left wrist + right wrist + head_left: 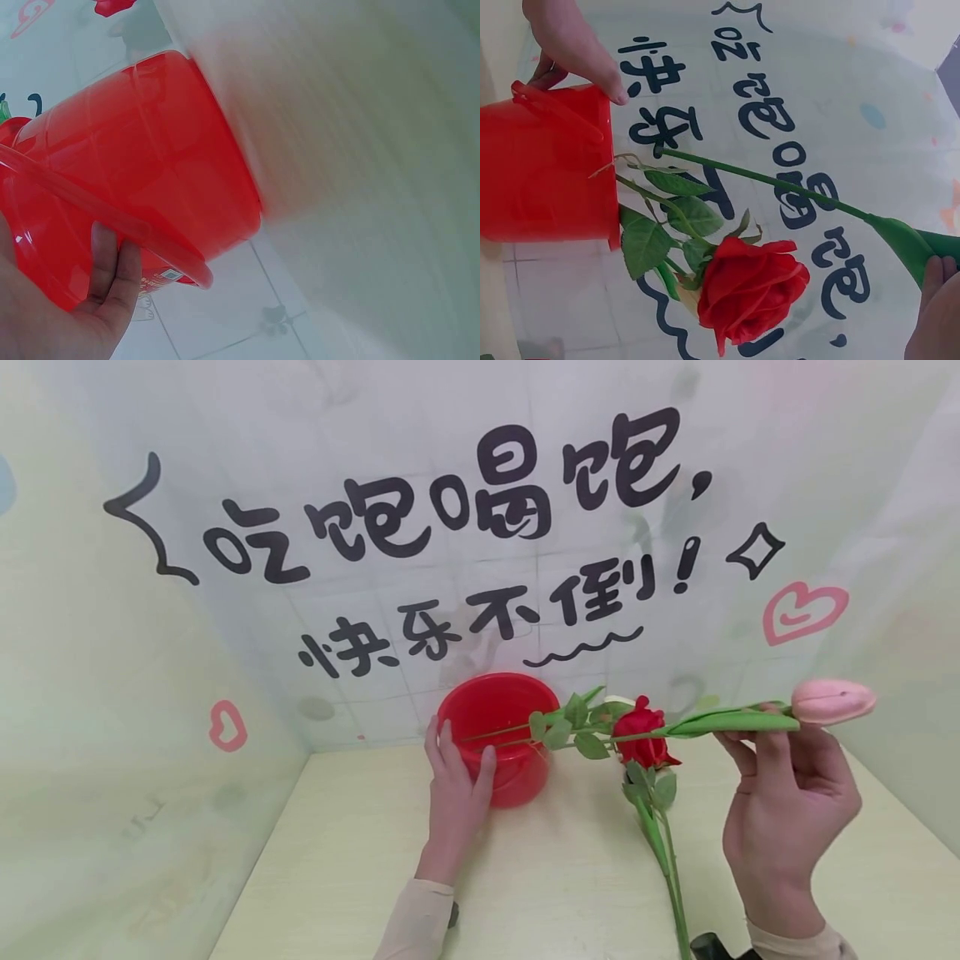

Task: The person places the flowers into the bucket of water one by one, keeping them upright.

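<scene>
A red plastic bucket [517,777] stands on the table with its mouth tilted into view. My left hand [457,777] holds it at the near left, thumb and fingers spread along the rim; the left wrist view shows fingers [112,274] against its side by the handle [82,199]. My right hand [795,802] pinches a pink tulip [832,702] just below the bloom. In the right wrist view the tulip's green stem [772,180] points at the bucket's mouth, its tip outside the rim. A red rose [754,292] leans out of the bucket, stem inside.
Another leafy stem [671,860] lies on the pale table [570,877] right of the bucket, its top hidden behind the rose. A printed sheet [420,435] with black characters and pink hearts covers the walls close behind the bucket. Something black [708,946] shows beside the right wrist.
</scene>
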